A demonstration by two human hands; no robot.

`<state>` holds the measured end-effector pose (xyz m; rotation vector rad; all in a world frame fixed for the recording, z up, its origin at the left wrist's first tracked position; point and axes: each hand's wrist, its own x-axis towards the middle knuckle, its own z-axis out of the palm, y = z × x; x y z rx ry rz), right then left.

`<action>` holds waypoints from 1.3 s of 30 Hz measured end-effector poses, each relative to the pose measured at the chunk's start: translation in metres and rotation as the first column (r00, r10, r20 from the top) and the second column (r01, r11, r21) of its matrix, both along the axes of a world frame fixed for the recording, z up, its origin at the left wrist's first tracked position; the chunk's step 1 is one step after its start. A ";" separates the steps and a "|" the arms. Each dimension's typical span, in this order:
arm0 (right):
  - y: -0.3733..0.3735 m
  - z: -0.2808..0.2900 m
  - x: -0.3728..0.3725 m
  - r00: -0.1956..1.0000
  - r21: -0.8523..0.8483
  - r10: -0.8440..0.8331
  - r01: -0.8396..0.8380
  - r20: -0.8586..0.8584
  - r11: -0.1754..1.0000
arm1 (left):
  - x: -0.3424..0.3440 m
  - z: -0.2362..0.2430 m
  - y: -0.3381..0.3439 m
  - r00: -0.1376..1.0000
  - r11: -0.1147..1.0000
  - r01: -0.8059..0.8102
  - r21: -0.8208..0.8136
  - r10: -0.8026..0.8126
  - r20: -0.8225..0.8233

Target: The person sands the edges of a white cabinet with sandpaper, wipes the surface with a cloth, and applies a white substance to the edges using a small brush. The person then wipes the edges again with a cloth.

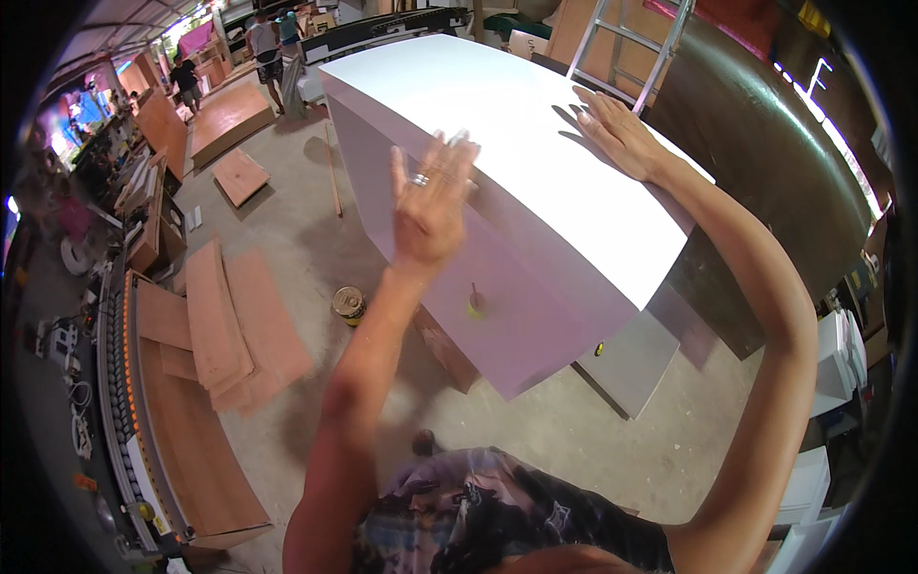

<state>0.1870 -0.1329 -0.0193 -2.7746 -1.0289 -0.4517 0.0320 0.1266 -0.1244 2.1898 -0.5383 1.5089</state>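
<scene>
A large white box-like cabinet (564,182) stands in front of me, its top brightly lit and its near side in shade. My left hand (430,206), with a ring on one finger, is at the cabinet's left long edge. Its fingers are stretched out and a little blurred; whether they touch the edge I cannot tell. Toward the far right edge of the top, my right hand (620,136) lies with fingers extended, casting shadows on the white surface. Neither hand holds anything.
A tin can (349,303) stands on the floor left of the cabinet. Thin wooden sheets (215,320) lie further left. Beyond the cabinet are an aluminium ladder (626,43) and a large dark curved panel (765,163). Several people, including one in shorts (265,53), are at the far left.
</scene>
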 end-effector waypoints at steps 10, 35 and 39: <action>-0.004 -0.008 0.007 0.993 0.054 0.093 -0.097 0.076 0.994 | -0.034 0.004 -0.049 1.000 1.000 -0.001 -0.002 0.001 -0.008; -0.008 -0.005 0.002 0.997 0.054 0.075 -0.076 0.016 0.996 | -0.051 -0.019 -0.092 0.957 0.948 0.272 0.167 -0.285 0.058; -0.008 0.000 0.002 0.997 0.047 0.081 -0.081 0.003 0.996 | 0.025 -0.012 0.003 0.996 0.997 0.068 0.026 -0.069 0.049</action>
